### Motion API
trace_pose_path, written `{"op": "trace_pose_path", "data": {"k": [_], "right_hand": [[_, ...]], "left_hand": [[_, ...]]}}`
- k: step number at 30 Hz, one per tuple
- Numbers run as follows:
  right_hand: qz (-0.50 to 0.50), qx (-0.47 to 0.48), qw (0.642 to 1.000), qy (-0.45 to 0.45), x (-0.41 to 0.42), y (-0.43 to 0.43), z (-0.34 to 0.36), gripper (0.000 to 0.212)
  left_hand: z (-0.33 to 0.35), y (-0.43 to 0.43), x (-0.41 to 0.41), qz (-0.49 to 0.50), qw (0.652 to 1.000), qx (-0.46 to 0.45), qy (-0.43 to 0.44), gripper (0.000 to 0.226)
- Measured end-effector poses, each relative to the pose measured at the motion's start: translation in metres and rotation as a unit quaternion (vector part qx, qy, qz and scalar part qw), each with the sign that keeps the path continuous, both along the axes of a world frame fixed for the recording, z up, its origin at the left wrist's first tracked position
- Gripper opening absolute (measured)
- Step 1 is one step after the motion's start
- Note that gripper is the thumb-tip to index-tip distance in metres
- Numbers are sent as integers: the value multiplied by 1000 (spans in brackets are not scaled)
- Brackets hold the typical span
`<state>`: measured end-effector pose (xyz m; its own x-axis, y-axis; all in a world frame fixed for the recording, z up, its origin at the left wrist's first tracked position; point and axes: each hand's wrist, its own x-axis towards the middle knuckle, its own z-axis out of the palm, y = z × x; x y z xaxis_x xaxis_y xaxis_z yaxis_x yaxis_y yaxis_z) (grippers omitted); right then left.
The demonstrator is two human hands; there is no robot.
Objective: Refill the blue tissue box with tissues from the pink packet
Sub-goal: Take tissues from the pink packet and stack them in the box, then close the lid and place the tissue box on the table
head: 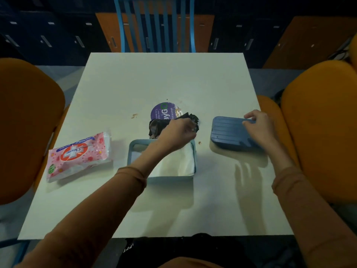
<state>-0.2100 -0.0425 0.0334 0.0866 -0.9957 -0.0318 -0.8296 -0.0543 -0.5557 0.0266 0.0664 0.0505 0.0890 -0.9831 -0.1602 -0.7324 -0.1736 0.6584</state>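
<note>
The square tabletop (164, 78) is off-white, the soft plastic packet (79, 155) pink with red dots and a red badge crossed in white, the open box (170, 178) pale blue around white tissues (179, 163), the ridged plastic lid (226, 130) slate blue, the round label (161, 111) purple with white lettering, the crumpled film (157, 125) black.

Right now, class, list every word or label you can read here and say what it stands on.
"Cleene": red-cross badge on the pink packet, turned round.
"ayG": purple sticker; its start is hidden.
Sticker's small print: too blurred.
Blue script on the packet: too blurred.
White letters on the black garment: too small to read.
</note>
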Motion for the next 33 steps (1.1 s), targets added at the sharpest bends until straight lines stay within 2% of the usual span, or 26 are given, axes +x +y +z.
{"op": "trace_pose_path", "data": {"k": [2,6,9,12,14,16,17,20,25,29,33], "right_hand": [[-39,18,999,31,-21,-13,-14,26],[-95,101,989,47,-45,-21,-29,54],[-135,152,977,-59,-53,-11,-32,68],[-188,222,934,-209,-62,-3,-39,62],[-217,245,909,-260,-66,1,-45,52],[-239,256,889,-293,-70,3,-48,45],[-242,269,878,-314,-71,5,-48,41],[-225,337,834,-375,-68,15,-40,38],[-101,457,784,-409,-46,43,-15,54],[-26,487,785,-383,-17,64,-1,55],[-5,505,792,-344,8,84,8,52]], "left_hand": [[-5,-24,-21,-23,998,45,25,37],[-18,-56,-53,9,988,136,69,63],[-32,-70,-70,60,970,198,131,73],[-42,-80,-83,147,927,228,259,74],[-44,-83,-83,192,877,245,366,76],[-43,-83,-79,218,836,268,426,72],[-40,-81,-76,224,827,273,438,69],[-26,-69,-65,198,845,255,426,57],[11,-34,-36,163,876,172,419,38],[27,0,-8,160,896,131,394,28],[24,28,23,196,903,126,362,27]]}}
